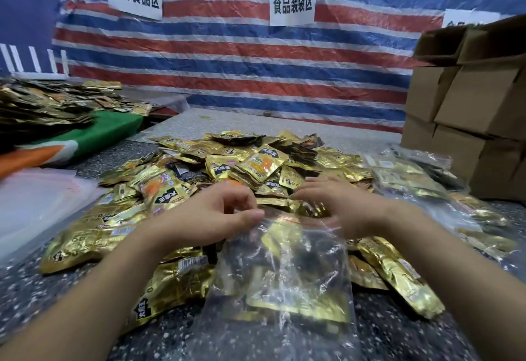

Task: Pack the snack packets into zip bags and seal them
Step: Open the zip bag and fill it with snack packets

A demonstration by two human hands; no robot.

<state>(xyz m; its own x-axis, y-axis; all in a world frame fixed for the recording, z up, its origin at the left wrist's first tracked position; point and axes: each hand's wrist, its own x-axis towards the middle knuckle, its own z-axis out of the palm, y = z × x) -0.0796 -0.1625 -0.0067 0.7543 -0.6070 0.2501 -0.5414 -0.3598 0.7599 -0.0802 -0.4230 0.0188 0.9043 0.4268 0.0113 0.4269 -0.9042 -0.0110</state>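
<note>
A clear zip bag with a red zip line lies on the speckled table in front of me, with a few gold snack packets inside. Its mouth points at a big heap of gold snack packets. My left hand pinches the left edge of the bag's mouth between curled fingers and thumb. My right hand lies over the heap at the right side of the mouth, its fingers fairly straight and pointing left. Its thumb is blurred.
A stack of empty clear zip bags lies at the left. Filled bags lie at the right, before stacked cardboard boxes. Another packet pile sits on a green cloth at the far left. A striped tarp closes the back.
</note>
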